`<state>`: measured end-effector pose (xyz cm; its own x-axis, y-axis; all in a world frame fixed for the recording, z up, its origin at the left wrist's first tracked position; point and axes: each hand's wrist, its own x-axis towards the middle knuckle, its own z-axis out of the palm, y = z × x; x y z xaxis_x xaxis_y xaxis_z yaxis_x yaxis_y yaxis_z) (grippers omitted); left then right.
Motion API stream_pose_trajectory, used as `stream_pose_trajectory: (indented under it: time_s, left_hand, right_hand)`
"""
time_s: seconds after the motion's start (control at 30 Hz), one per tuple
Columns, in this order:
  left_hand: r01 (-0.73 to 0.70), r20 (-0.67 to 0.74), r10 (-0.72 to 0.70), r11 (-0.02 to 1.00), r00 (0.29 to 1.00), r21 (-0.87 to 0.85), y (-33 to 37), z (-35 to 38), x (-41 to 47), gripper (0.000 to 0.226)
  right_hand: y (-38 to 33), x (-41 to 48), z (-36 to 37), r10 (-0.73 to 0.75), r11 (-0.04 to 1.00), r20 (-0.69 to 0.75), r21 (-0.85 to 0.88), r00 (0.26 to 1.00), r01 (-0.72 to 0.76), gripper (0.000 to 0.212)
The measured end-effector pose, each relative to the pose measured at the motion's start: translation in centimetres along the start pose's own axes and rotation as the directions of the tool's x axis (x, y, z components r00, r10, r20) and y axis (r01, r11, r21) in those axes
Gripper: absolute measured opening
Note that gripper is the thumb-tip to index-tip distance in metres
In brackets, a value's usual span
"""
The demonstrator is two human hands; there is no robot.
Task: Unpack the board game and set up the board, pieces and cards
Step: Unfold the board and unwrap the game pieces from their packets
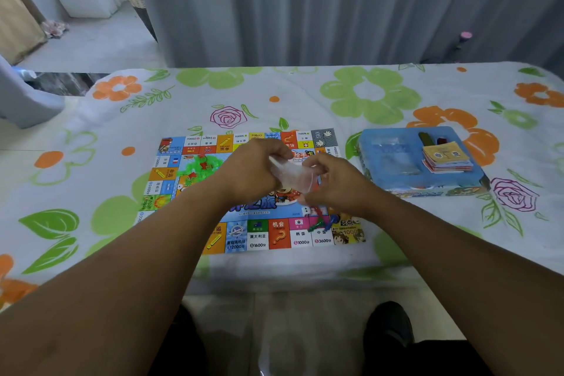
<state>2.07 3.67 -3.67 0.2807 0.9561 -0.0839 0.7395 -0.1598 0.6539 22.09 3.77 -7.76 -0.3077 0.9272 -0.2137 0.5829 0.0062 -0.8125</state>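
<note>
The colourful printed game board lies flat on the white cloth with green and orange flowers, roughly midway along its near edge and set a little back from it. Above the middle of the board both hands meet on a small clear plastic bag. The left hand has its fingers curled and pinches the bag's left end. The right hand grips the bag's right side between thumb and bent fingers. I cannot tell what the bag holds.

A loose heap of small green and red plastic houses rests on the board's left part, towards its far left corner. A few green, blue and red pawns lie tipped over near its near right corner.

A blue plastic box tray sits on the cloth just right of the board, apart from it. A stack of cards with a yellow one on top rests in the tray's right half. Grey curtains hang behind the cloth's far edge.
</note>
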Motion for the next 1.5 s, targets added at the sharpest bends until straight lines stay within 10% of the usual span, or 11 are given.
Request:
stream_pose_trajectory:
  time_s: [0.23,0.43,0.67,1.03,1.27,1.5]
  left_hand:
    - [0.14,-0.049,-0.183,0.875,0.982,-0.464,0.8,0.1,0.1,0.062]
    - [0.289,0.163,-0.34,0.36,0.926,-0.887,1.4,0.9,1.1,0.052]
    - [0.166,0.01,-0.341,0.433,0.94,-0.886,2.8,2.5,2.2,0.017]
    - [0.145,-0.059,-0.352,0.525,0.934,-0.839,5.6,5.5,4.8,0.036]
    - [0.131,-0.03,-0.337,0.445,0.941,-0.886,7.8,7.9,6.8,0.04]
    - [0.073,-0.039,-0.142,0.704,0.989,-0.707,9.4,11.5,7.8,0.044]
  right_hand:
    - [-1.2,0.3,-1.6,0.235,0.756,-0.086,0.643,0.968,-0.126,0.029]
    - [-0.8,0.3,-2.7,0.243,0.73,-0.232,0.683,0.942,-0.02,0.024]
    - [0.2,-0.9,-4.4,0.227,0.779,-0.35,0.625,0.909,0.046,0.03]
    - [1.8,-2.4,-7.0,0.226,0.827,-0.391,0.56,0.892,0.036,0.01]
    - [3.8,-3.0,-10.6,0.356,0.852,-0.642,0.521,0.679,0.046,0.015]
    - [6.3,-2.7,-10.1,0.361,0.918,-0.669,0.376,0.65,-0.123,0.021]
